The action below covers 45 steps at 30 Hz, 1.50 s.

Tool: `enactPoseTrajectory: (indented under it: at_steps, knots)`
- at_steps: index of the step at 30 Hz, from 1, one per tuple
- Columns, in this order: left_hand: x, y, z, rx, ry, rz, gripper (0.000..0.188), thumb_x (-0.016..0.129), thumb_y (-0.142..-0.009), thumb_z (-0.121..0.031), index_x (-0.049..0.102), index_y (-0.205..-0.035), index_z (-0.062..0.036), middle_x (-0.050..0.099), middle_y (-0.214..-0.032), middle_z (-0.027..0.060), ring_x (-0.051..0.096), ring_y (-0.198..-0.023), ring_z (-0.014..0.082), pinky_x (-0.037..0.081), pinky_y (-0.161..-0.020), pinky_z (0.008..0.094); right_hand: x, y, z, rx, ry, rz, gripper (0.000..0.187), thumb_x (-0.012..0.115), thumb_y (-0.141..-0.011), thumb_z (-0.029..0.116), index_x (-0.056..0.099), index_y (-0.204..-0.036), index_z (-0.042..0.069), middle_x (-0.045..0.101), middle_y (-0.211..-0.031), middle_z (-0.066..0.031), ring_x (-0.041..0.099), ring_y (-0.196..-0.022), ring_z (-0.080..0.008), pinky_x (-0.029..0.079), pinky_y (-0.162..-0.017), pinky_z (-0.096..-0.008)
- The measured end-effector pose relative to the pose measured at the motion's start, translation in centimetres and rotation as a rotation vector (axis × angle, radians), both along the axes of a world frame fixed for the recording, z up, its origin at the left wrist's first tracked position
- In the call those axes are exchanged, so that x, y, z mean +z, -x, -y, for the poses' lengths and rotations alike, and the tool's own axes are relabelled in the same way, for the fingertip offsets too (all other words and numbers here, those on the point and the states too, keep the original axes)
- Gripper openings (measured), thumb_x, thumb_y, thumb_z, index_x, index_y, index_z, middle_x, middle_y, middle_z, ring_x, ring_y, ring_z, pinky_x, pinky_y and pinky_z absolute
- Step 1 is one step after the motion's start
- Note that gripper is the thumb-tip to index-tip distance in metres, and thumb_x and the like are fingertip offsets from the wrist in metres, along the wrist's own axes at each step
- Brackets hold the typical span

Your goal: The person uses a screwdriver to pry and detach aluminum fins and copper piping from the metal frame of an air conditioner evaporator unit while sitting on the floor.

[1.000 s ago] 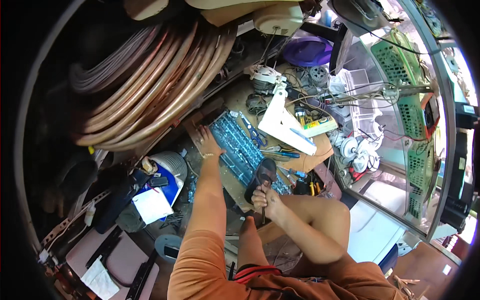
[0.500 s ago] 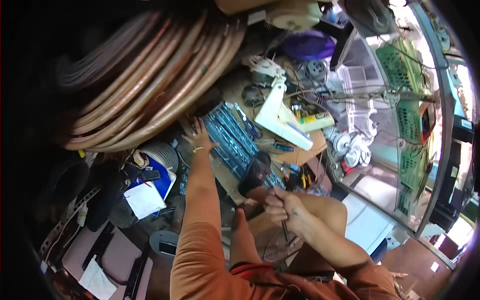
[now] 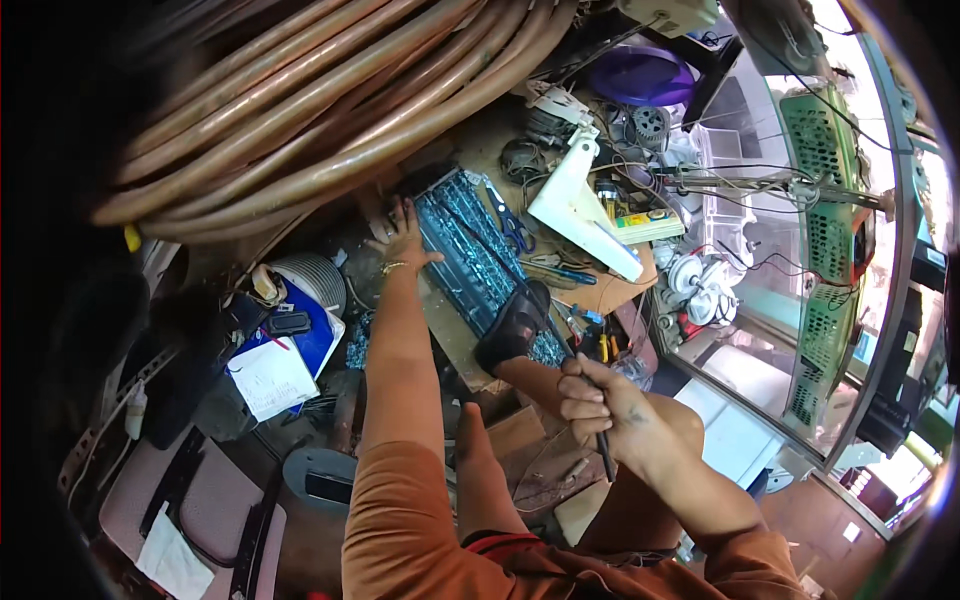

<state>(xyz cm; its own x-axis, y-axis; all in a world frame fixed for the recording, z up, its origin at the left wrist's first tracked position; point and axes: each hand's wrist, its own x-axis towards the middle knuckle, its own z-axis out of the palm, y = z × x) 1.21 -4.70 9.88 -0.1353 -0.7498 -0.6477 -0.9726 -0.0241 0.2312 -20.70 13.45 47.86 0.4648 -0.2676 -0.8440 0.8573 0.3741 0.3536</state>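
Note:
A long dark block with shiny blue, flaky-looking strips [image 3: 460, 250] lies on a board on the floor. My left hand [image 3: 402, 240], a bracelet at its wrist, rests with fingers spread against the block's left edge. A foot in a black shoe [image 3: 515, 325] presses on the near end of the block. My right hand [image 3: 605, 405] is closed round a thin dark rod [image 3: 606, 455]. The rod slants up from below the fist toward the shoe; its far tip is hard to make out, and so is its exact kind.
Thick coiled copper-coloured tubing [image 3: 340, 120] looms at upper left. Right of the block lie blue-handled scissors [image 3: 512, 230], a white bracket [image 3: 585, 205] and several hand tools. A glass case [image 3: 720, 330] stands at right, a pink chair seat [image 3: 180, 490] at lower left.
My right hand with the rod has moved up and to the right, and more of the rod shows. The view has shifted a little. My left hand stays at the block's edge.

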Motion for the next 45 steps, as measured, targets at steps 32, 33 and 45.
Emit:
enactPoseTrajectory:
  at_steps: [32,33,45]
  knots:
    - [7.2,6.5,-34.3,0.258,0.122,-0.489,0.054,0.078,-0.088,-0.022,0.058,-0.136,-0.0061,0.063,-0.131,0.0210,0.057,-0.124,0.0392,0.041,-0.109,0.0483,-17.6,19.4,-27.5,1.193,0.322,-1.669,0.030,0.062,-0.101,0.035,0.072,-0.110,0.009,0.073,-0.086,-0.0146,0.072,-0.075,-0.0299,0.057,-0.072,-0.0435]
    - [7.3,5.9,-34.7,0.287,0.132,-0.484,0.055,0.079,-0.087,-0.023,0.058,-0.135,-0.0058,0.063,-0.132,0.0209,0.057,-0.124,0.0391,0.041,-0.109,0.0481,-20.0,18.6,-28.2,1.276,0.384,-1.760,0.029,0.063,-0.098,0.035,0.072,-0.108,0.009,0.075,-0.091,-0.0175,0.074,-0.083,-0.0351,0.058,-0.077,-0.0452]
    - [-3.3,7.9,-30.0,-0.266,0.362,-0.333,0.111,0.079,-0.081,-0.063,0.025,-0.166,-0.0169,0.001,-0.175,0.0198,-0.003,-0.157,0.0542,0.008,-0.119,0.0756,-36.8,22.1,-25.3,1.202,0.705,-2.288,0.040,0.075,-0.084,0.019,0.066,-0.121,0.010,0.058,-0.130,-0.0149,0.056,-0.118,-0.0384,0.048,-0.093,-0.0517]
